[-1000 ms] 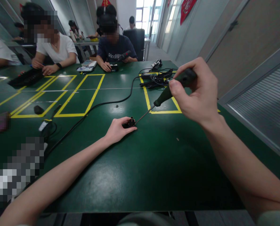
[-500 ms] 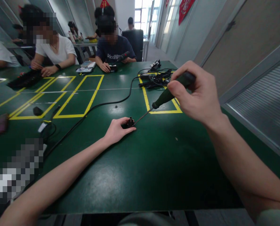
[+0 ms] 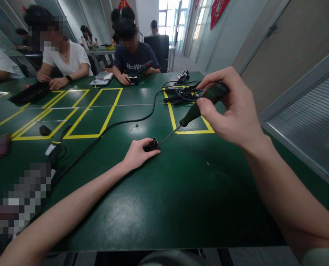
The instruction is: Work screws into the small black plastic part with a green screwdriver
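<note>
Our right hand [image 3: 232, 111] grips a green-handled, slim-shafted screwdriver [image 3: 192, 113]; our left hand [image 3: 137, 152] pinches a small, black, tube-topped part [image 3: 153, 144]. Glossy green bench [image 3: 181, 199]; bright window [image 3: 162, 20] beyond.

Across the green worktop [image 3: 175, 207] from me sat a person in navy [image 3: 136, 55], and further left a person in white [image 3: 79, 55]. Yellow tape [image 3: 82, 136] marked boxes on its surface, and a black cable [image 3: 125, 121] curved over it. Beyond, I saw a dark chair [image 3: 162, 51], a window [image 3: 163, 16] and, to the right, a red banner [image 3: 218, 13].
</note>
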`<state>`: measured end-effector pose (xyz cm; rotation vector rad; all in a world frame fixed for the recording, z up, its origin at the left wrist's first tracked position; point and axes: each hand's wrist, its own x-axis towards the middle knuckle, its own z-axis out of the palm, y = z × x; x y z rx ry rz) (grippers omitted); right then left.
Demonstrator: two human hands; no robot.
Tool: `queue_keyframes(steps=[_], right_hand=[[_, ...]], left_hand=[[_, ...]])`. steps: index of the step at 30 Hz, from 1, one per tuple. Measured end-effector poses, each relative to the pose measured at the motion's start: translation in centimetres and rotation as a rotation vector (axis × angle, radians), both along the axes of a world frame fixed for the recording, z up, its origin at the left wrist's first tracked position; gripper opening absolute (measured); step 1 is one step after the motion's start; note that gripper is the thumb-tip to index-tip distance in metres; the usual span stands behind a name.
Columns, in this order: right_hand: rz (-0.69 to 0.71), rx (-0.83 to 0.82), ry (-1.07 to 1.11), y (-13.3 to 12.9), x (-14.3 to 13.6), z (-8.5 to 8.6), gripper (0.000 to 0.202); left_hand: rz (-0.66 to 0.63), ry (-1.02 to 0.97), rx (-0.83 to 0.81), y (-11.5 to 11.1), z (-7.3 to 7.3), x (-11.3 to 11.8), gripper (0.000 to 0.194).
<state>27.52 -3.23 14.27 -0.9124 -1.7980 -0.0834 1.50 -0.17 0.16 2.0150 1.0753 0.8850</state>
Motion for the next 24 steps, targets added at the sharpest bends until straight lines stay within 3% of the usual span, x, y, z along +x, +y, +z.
queue_keyframes(steps=[3,6,13,19,24], right_hand=[[0.048,0.016,-0.015,0.03,0.09,0.05,0.017],[0.003,0.016,-0.014,-0.07,0.09,0.12,0.024],[0.076,-0.054,0.011,-0.31,-0.03,0.22,0.018],[-0.020,-0.045,0.008,-0.33,-0.04,0.27,0.018],[0.056,-0.023,0.005,-0.09,0.18,0.26,0.011]], left_hand=[[-0.005,0.002,0.004,-0.02,0.01,-0.02,0.031],[0.001,0.001,0.014,0.00,-0.12,-0.04,0.031],[-0.009,-0.003,0.034,0.12,-0.43,-0.09,0.030],[-0.001,-0.008,0.027,0.13,-0.49,-0.05,0.030],[0.037,-0.035,0.029,0.15,-0.73,-0.02,0.031]])
